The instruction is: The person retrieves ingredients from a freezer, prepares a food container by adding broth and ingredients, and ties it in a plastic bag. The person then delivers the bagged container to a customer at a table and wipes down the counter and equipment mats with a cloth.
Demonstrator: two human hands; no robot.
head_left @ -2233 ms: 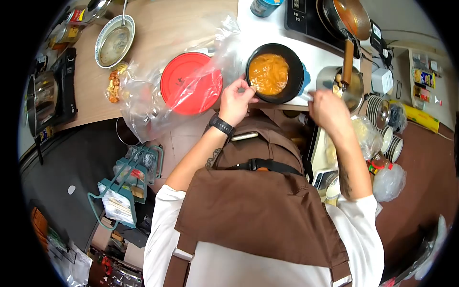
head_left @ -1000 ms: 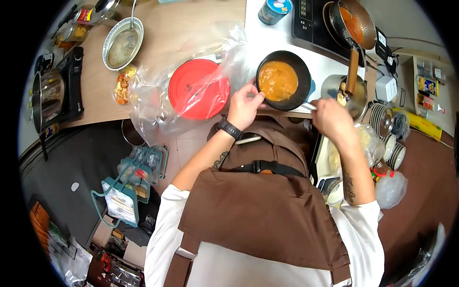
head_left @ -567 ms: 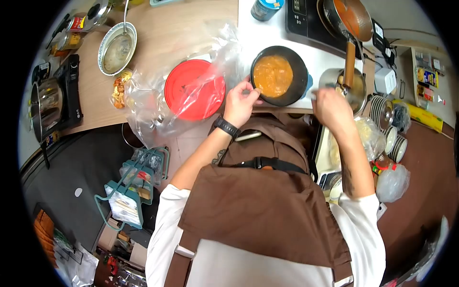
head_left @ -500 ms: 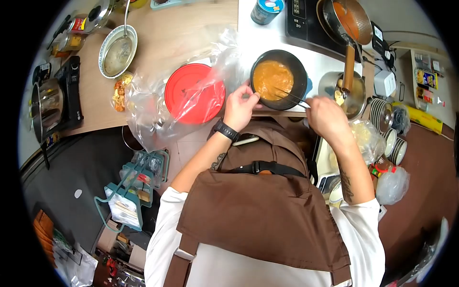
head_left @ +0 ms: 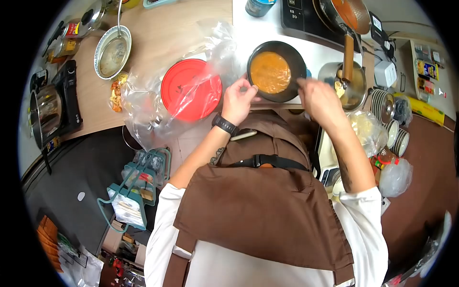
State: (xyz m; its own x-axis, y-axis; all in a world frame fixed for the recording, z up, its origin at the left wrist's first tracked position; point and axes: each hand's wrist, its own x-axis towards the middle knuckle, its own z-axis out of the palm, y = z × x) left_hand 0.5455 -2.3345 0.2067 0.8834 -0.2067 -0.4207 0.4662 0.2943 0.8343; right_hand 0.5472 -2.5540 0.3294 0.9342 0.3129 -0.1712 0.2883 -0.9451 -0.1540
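Note:
A black bowl [head_left: 300,58] of orange-brown sauce [head_left: 267,71] stands at the counter's front edge, its surface glossy. With thumb and fingers closed, my left hand [head_left: 239,100] grips the bowl's left front rim. My right hand [head_left: 321,101] is a closed fist at the bowl's right front side, slightly blurred. It holds a thin dark stirring utensil that showed half a second ago; motion hides its shape now. Left of the bowl, a round red lid [head_left: 191,91] lies partly under a clear plastic bag [head_left: 143,103].
Behind the bowl are a blue can [head_left: 259,6] and a black induction cooker [head_left: 306,21]. A wooden-handled pan [head_left: 348,55] reaches over a metal pot [head_left: 330,76] on the right. A patterned bowl with a ladle [head_left: 113,52] sits left. Stacked plates [head_left: 381,107] are far right.
My right hand has moved slightly up, and the utensil no longer shows clearly in the sauce. The sauce's surface looks smoother. My left hand stays at the rim; the whole view has shifted a little.

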